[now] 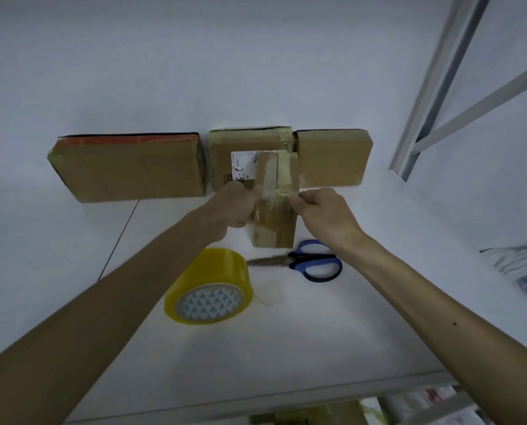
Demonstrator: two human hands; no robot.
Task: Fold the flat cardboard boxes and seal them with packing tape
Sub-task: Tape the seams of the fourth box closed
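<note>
A small upright cardboard box (pixel 276 223) stands on the white table in the middle of the view, with tape strips running over its top flaps. My left hand (pixel 236 207) grips its left side, thumb on the top edge. My right hand (pixel 320 214) pinches the tape at the box's right top edge with curled fingers. A roll of yellow packing tape (pixel 210 283) lies on its side in front of the box, with a short loose tail of clear tape to its right. Blue-handled scissors (pixel 305 262) lie shut just right of the roll.
Three taped cardboard boxes lean on the wall behind: a wide one (pixel 130 168) at left, a labelled one (pixel 234 154) in the middle, a plain one (pixel 332 157) at right. A grey metal frame (pixel 434 96) rises at right. The table's front edge (pixel 256 397) runs below.
</note>
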